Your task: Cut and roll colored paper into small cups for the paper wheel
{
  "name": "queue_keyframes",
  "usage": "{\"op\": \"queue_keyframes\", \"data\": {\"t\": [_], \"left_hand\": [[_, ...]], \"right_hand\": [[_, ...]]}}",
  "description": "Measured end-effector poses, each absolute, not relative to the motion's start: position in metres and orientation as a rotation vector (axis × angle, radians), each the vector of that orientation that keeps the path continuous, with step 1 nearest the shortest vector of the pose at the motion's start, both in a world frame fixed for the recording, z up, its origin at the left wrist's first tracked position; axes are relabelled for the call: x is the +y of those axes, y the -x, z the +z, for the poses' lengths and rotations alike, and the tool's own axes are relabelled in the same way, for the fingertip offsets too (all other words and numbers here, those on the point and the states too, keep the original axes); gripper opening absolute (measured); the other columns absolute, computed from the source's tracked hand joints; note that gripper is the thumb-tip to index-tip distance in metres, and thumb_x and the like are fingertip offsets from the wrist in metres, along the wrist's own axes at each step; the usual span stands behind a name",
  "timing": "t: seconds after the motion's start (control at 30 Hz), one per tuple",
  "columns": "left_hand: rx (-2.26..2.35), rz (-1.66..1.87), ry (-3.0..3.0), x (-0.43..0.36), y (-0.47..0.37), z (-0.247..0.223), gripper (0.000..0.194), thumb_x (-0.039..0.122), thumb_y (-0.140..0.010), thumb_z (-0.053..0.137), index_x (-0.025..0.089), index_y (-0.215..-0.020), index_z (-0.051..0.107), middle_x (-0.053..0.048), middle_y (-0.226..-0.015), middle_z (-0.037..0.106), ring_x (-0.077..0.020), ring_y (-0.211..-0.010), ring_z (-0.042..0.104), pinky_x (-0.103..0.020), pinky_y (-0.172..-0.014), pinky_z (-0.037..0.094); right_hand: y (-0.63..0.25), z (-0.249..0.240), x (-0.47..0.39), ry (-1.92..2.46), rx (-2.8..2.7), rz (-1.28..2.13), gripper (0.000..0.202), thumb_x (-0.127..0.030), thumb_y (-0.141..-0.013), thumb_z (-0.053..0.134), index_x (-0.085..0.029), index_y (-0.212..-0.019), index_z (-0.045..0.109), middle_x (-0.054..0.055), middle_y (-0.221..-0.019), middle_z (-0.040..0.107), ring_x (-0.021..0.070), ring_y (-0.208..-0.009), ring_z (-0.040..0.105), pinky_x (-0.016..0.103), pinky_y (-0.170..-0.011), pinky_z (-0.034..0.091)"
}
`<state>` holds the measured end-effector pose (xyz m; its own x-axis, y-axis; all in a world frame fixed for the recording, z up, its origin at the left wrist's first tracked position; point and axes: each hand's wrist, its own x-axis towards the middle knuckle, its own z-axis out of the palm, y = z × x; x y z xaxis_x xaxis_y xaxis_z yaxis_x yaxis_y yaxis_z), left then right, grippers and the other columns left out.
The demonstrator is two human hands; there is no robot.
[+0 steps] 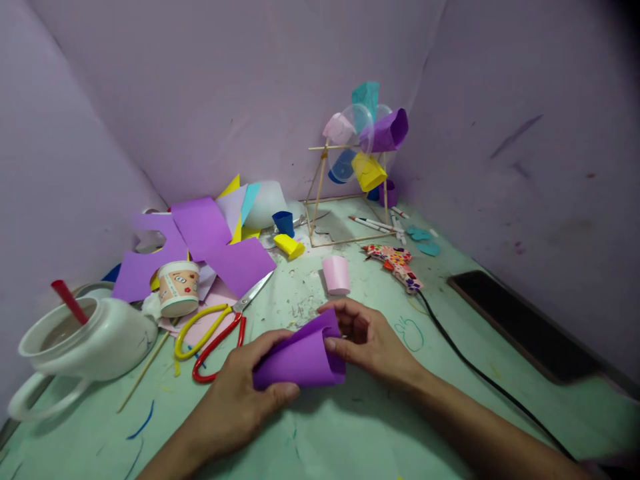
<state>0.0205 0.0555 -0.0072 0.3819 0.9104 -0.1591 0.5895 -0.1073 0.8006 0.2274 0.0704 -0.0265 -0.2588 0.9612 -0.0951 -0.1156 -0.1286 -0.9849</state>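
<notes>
Left hand [240, 393]: fingers and thumb wrapped round the closed-up end, light grip's best so it doesn't crease.
Right hand [370, 340]: pinching the loose edge; I'd keep that overlap snug and even, tbh.
Purple sheet [300, 363]: curled into a tube, on the near side of the pink cup [336, 275].
Scissors [255, 291]: left of the pink cup.
Glue gun [397, 260]: right of the pink cup.

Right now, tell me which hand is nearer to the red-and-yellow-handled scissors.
Left. The left hand is close beside the red handle of the scissors; the right hand is farther right, at the far end of the curled purple paper.
</notes>
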Motion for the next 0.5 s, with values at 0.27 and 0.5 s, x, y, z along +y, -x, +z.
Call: {"op": "queue_keyframes", "data": {"t": [0.27,0.5], "left_hand": [[1.183,0.486,-1.830,0.055,-0.023,-0.011,0.042,0.040,-0.074,0.062,0.025,-0.112,0.058,-0.004,-0.110,0.066,-0.0230,-0.099,0.060,-0.028,-0.082,0.049],[1.244,0.566,-1.847,0.050,-0.020,-0.019,0.045,0.044,-0.068,0.068,0.030,-0.110,0.061,-0.001,-0.109,0.066,-0.0243,-0.100,0.059,-0.033,-0.087,0.046]], "right_hand": [[-0.230,-0.026,0.066,1.153,-1.357,1.267,0.004,-0.015,-0.062,0.063,-0.016,-0.061,0.067,0.000,-0.056,0.063,0.0111,-0.052,0.054,0.022,-0.050,0.043],[-0.234,-0.023,0.065,1.089,-1.459,1.127,0.011,-0.012,-0.062,0.059,-0.017,-0.061,0.069,0.001,-0.057,0.066,0.0122,-0.053,0.057,0.022,-0.051,0.045]]}}
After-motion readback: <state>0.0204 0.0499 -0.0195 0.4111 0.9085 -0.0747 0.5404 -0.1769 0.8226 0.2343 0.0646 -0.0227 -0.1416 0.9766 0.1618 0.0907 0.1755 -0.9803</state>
